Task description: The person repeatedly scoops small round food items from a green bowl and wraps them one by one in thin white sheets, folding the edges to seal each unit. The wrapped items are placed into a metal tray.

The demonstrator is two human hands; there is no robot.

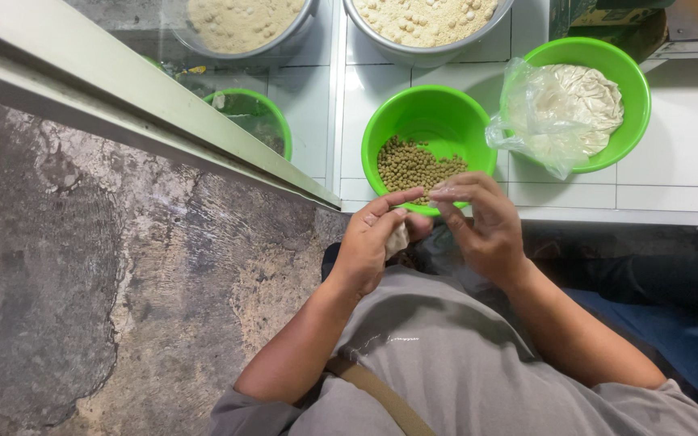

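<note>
I cup a pale lump of dough (398,240) in my left hand (369,246), fingers curled around it, while my right hand (486,222) pinches its top, both held just over the green bowl of small round fillings (426,137) on the tiled desk (672,173), keeping them within reach.

A food-making spot: white-tiled counter (672,161) crowded with green bowls (446,109) and flour-filled basins (426,48).

Just past the fingertips (414,196), a bright green bowl (430,109) holds olive-green beans (415,165); beyond it, another green bowl (636,97) holds cream-coloured dough (587,101); grey shirt (462,363) below the fingers.
</note>
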